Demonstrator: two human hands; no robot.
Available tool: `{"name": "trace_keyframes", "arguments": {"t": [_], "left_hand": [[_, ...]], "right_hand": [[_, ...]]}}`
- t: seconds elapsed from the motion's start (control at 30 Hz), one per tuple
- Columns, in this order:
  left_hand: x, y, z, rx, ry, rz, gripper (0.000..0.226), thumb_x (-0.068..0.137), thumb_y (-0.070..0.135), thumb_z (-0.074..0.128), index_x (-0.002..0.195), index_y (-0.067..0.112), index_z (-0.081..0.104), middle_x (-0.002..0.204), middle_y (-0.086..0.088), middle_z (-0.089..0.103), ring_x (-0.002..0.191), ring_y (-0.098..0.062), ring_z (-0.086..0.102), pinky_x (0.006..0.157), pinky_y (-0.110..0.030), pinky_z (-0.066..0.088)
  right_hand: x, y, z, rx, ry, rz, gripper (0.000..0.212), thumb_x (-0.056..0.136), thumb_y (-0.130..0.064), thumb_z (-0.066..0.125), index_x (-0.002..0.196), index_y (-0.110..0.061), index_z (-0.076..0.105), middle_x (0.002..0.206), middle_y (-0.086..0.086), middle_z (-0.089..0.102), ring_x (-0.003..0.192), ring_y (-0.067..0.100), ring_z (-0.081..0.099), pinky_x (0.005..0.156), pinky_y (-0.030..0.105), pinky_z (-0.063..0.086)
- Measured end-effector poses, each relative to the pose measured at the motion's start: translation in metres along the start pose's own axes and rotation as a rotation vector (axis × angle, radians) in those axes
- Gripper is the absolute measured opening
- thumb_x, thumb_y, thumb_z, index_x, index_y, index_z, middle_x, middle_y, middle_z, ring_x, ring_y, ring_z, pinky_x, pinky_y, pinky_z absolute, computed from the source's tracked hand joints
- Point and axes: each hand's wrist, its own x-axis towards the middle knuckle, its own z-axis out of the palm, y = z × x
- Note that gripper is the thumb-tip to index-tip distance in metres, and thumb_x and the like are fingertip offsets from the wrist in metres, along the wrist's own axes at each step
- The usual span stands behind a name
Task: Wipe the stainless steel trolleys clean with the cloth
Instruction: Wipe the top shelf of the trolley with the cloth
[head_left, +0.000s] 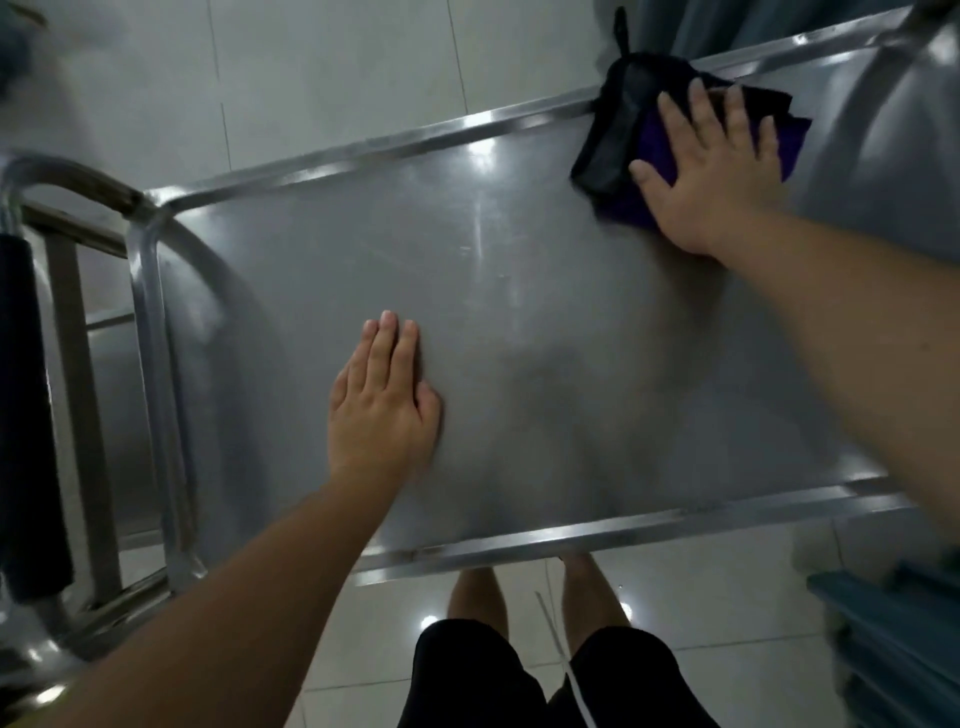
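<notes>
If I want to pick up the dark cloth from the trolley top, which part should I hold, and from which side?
Probably the black edge of the cloth, approached from the left. That side lies free on the trolley top, while the right hand presses flat on the purple part. The far rail crowds the back edge.

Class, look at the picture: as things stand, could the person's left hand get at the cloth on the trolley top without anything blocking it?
Probably yes. The left hand lies flat on the trolley top, and only bare steel lies between it and the cloth. But the right hand already presses on the cloth, covering much of it.
</notes>
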Motion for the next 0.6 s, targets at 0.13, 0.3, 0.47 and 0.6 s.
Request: {"name": "trace_keyframes", "arguments": {"t": [0.13,0.3,0.47,0.6], "left_hand": [[0.004,0.025,-0.008,-0.013,-0.071,-0.134,0.066,0.098,0.031,0.043,0.162,0.013,0.038,0.172,-0.008,0.028,0.161,-0.026,0.021,0.126,-0.046,0.022],[-0.013,0.085,-0.002,-0.048,-0.116,-0.084,0.064,0.106,0.042,0.045,0.162,0.02,0.027,0.174,-0.009,0.017,0.162,-0.028,0.01,0.128,-0.051,0.019],[-0.045,0.149,0.004,-0.081,-0.225,0.017,0.066,0.105,0.054,0.033,0.165,0.03,0.02,0.176,-0.002,0.011,0.162,-0.024,0.003,0.13,-0.048,0.012],[-0.048,0.173,0.001,-0.077,-0.36,-0.025,0.069,0.109,0.055,0.032,0.168,0.032,0.005,0.178,0.0,-0.005,0.163,-0.025,-0.011,0.131,-0.046,0.0]], "right_hand": [[-0.015,0.022,-0.002,0.038,-0.033,0.019,0.079,0.098,-0.076,0.013,0.165,-0.039,-0.004,0.174,-0.007,-0.011,0.16,0.027,-0.011,0.128,0.054,-0.004],[-0.029,0.071,-0.004,0.06,-0.057,0.039,0.08,0.098,-0.077,0.014,0.166,-0.039,-0.003,0.174,-0.006,-0.009,0.16,0.028,-0.009,0.128,0.054,-0.003],[-0.051,0.145,-0.003,0.031,-0.07,0.141,0.082,0.097,-0.079,0.011,0.166,-0.037,-0.003,0.175,-0.006,-0.009,0.16,0.027,-0.007,0.128,0.053,0.0],[-0.1,0.176,0.012,0.021,-0.064,0.177,0.082,0.098,-0.075,0.011,0.166,-0.032,-0.004,0.175,-0.003,-0.009,0.16,0.026,-0.009,0.128,0.053,-0.002]]}}
